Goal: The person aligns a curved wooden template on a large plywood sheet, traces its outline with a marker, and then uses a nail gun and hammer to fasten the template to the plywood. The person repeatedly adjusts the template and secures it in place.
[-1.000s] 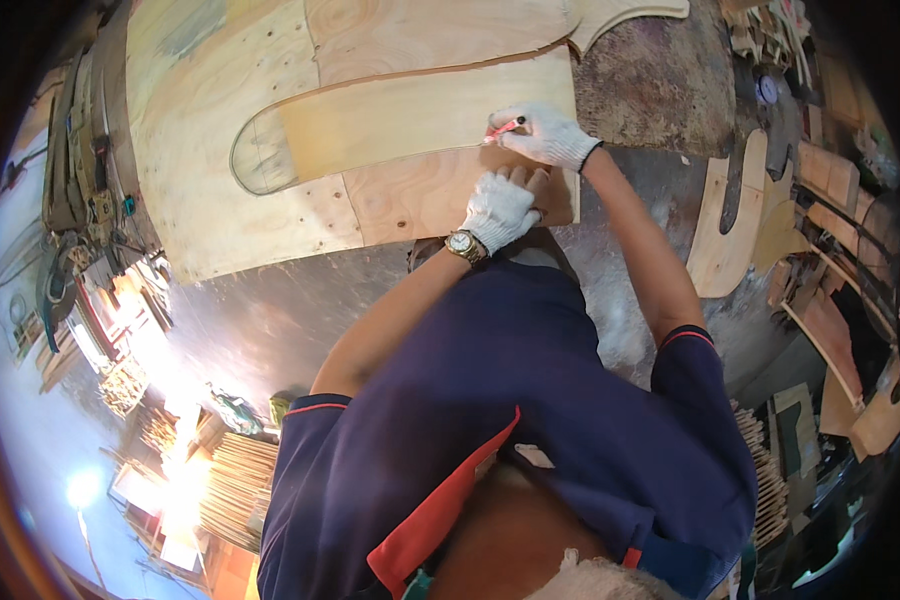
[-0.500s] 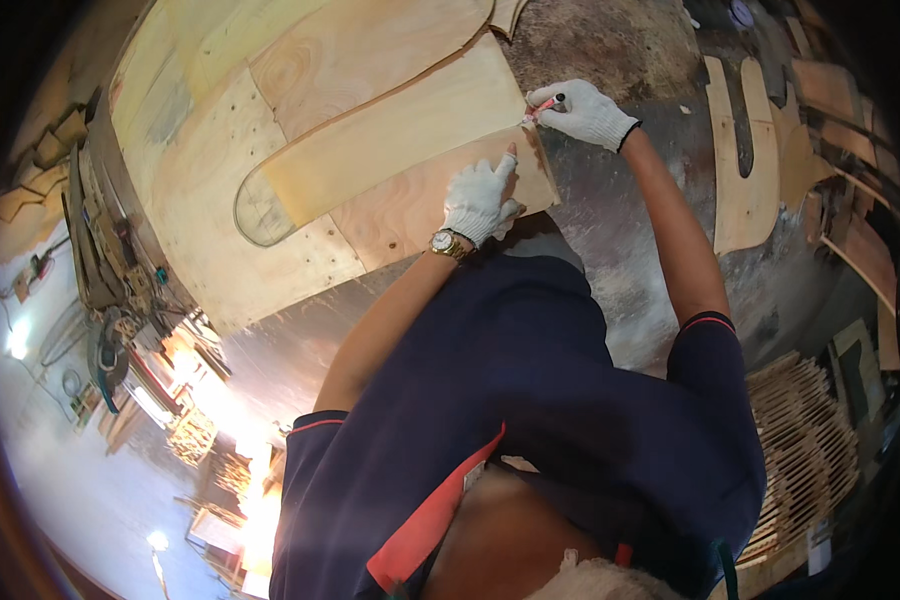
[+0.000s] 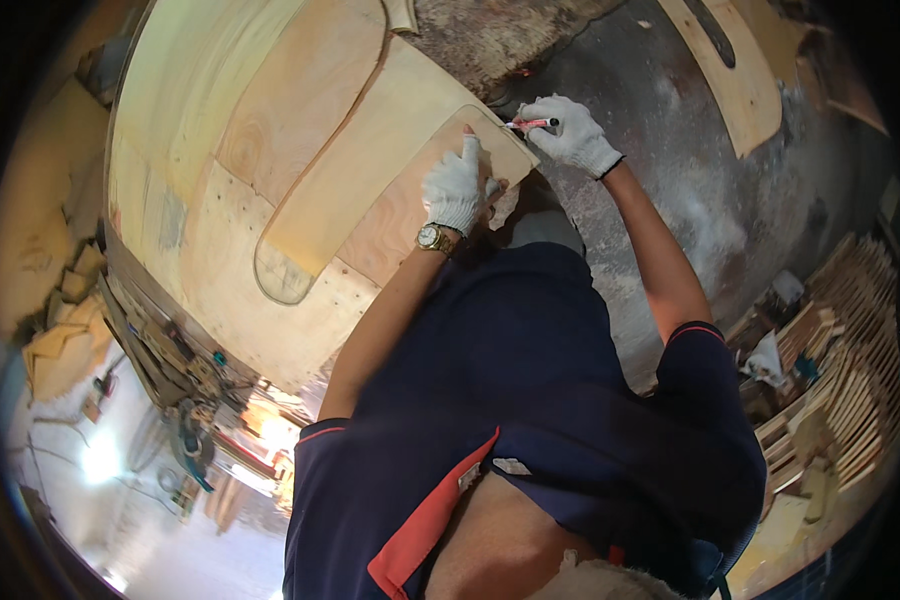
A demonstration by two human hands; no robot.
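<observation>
Since a second earlier, the right hand point(image 3: 567, 130) had slid from over the wooden board point(image 3: 215, 300) to just beyond its right-hand edge, and the left hand's index finger had straightened; the whole view had turned too.

Seen from the head, the only view, the right hand's fingers were closed around a slim marker pen point(image 3: 533, 124), its tip at the board's right-hand edge, close to the near right corner. Whether the tip touched could not be told. The left hand point(image 3: 453, 185) lay over that corner, index finger extended and thumb spread apart; its other fingers could not be made out. A long pale strip point(image 3: 355, 170) ran slantwise across the board.

The marker looked light and stiff, best pinched low on the barrel near the tip. The board seemed stiff, flat and fairly heavy, perhaps prone to splinter at its cut edges; both hands at opposite edges would suit it.
</observation>
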